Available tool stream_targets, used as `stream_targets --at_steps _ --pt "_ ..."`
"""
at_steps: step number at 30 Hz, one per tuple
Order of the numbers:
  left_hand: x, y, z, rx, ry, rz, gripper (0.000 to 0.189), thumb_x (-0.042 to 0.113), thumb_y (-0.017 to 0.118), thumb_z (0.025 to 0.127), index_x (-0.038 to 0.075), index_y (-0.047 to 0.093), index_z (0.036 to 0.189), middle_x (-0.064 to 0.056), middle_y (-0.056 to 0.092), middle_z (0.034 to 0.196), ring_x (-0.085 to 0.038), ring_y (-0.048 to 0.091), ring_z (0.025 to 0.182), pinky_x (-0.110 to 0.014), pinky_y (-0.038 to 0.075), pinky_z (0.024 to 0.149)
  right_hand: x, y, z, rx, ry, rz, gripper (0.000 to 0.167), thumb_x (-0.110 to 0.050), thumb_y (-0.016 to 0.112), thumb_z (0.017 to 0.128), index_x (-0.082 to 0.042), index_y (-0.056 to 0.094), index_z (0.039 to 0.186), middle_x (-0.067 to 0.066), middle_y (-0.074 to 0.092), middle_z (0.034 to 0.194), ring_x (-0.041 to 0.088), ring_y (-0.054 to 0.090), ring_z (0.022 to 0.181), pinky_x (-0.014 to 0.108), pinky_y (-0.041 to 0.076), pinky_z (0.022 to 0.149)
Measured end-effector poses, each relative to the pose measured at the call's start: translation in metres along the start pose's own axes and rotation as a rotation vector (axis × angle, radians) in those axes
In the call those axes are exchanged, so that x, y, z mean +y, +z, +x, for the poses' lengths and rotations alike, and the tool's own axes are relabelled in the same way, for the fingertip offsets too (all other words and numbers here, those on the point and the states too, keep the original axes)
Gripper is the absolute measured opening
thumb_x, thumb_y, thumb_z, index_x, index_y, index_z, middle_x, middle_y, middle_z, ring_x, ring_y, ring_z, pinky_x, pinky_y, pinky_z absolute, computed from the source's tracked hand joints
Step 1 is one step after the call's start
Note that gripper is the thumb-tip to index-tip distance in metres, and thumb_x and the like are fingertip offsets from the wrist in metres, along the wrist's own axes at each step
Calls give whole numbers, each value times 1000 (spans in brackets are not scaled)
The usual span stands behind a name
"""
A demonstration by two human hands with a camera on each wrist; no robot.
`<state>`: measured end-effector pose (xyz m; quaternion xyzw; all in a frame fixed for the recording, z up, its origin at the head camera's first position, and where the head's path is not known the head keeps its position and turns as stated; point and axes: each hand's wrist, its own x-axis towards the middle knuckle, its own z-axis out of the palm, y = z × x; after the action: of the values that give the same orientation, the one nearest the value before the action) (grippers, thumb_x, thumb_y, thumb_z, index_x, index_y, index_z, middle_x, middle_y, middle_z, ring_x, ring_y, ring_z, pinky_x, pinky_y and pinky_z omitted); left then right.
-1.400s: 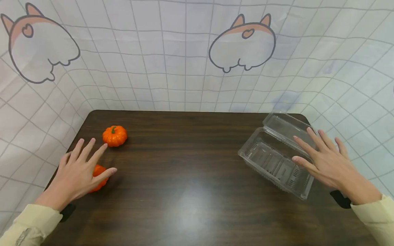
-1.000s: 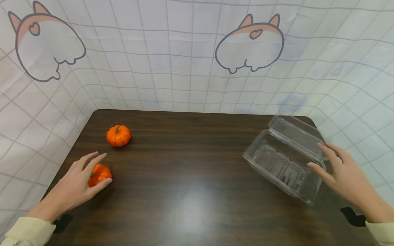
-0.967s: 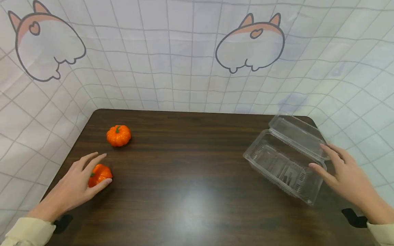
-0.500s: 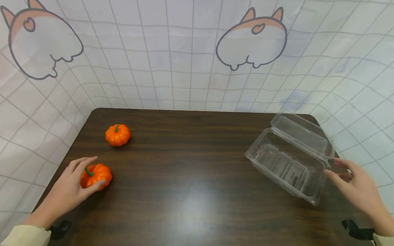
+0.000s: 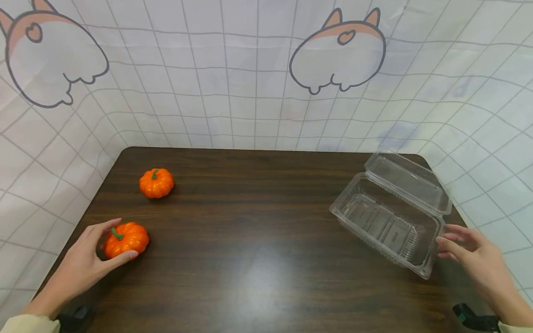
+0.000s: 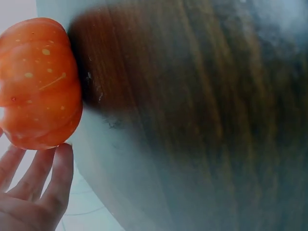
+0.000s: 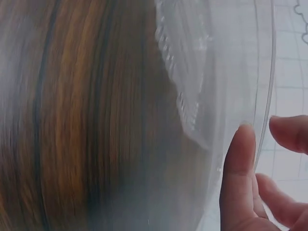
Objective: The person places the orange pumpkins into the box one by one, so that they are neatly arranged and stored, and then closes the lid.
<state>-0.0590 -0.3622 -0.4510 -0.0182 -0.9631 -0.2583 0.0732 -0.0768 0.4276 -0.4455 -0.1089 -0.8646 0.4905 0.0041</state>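
In the head view my left hand (image 5: 85, 259) curves round the nearer small orange pumpkin (image 5: 132, 237), thumb along its front and fingers behind it. The left wrist view shows fingertips against the pumpkin (image 6: 41, 91); the thumb is hidden there. On the right, my right hand (image 5: 479, 259) is at the short near end of a clear plastic clamshell container (image 5: 374, 222). Its thumb lies at the container's rim, with the other fingers bent below it. In the right wrist view the fingers (image 7: 240, 168) overlap the clear wall (image 7: 231, 86), on either side of the rim.
A second orange pumpkin (image 5: 156, 183) with a green stem sits at the back left of the dark wooden table (image 5: 250, 208). The container's hinged lid (image 5: 410, 180) stands open, leaning toward the back right. A white grid-patterned curtain (image 5: 233, 83) borders the table.
My left hand has come down from above and closed round the nearer pumpkin. My right hand has moved from over the container to its near right end, fingers curling at the rim.
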Motion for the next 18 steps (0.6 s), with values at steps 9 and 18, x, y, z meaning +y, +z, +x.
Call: stream_targets --at_steps 9,18 --pt "-5 3 -6 43 16 -53 78 33 94 76 7 58 140 -23 57 128 25 29 103 0 40 68 6 8 -1 -123 -49 629 38 7 54 102 -20 46 128 -7 76 101 10 77 87 24 64 73" --pt "-2 2 -3 39 -34 -66 77 36 96 72 10 63 137 -21 56 130 27 28 104 1 41 68 10 11 1 -106 -12 813 37 8 55 101 -21 67 120 0 80 97 15 79 85 28 65 71"
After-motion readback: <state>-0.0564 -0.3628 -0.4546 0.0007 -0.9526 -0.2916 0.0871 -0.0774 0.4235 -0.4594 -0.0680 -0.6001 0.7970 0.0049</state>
